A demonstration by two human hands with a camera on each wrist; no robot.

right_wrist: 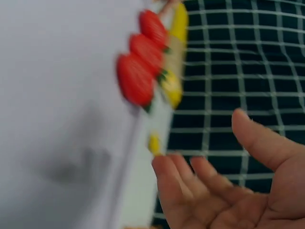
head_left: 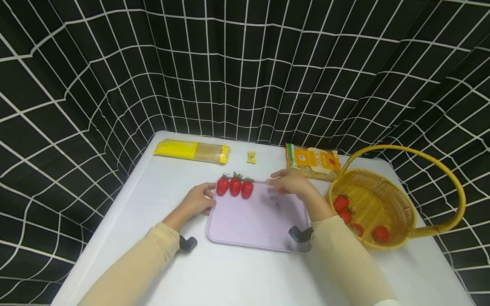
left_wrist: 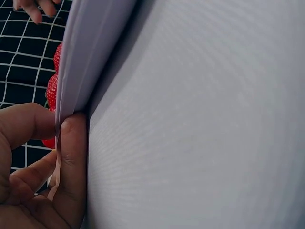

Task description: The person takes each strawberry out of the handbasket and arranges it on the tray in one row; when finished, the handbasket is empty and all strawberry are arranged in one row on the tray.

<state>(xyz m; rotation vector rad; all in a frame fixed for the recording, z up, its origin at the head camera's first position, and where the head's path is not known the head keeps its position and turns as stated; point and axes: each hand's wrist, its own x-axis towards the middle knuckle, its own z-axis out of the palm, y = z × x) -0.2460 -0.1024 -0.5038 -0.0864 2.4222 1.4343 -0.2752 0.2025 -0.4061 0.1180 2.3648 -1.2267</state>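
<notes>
A pale purple tray [head_left: 252,225] lies on the table. Three strawberries [head_left: 235,187] sit side by side at its far left corner, leaves pointing away. At the tray's left edge my left hand [head_left: 197,199] pinches the rim; the left wrist view shows fingers [left_wrist: 72,162] on either side of it. My right hand [head_left: 292,182] hovers over the tray's far right part, holding nothing. Its fingers [right_wrist: 167,183] and thumb are spread apart in the right wrist view. To the right stands a yellow woven basket [head_left: 411,216] with several strawberries [head_left: 380,233] inside.
Along the table's back lie a yellow pack of noodles [head_left: 191,151], a small yellow wrapped piece [head_left: 251,157] and an orange bag of grain [head_left: 314,161]. The basket's tall handle [head_left: 455,182] leans out to the right. A black gridded cloth [head_left: 245,63] hangs around the white table [head_left: 229,276].
</notes>
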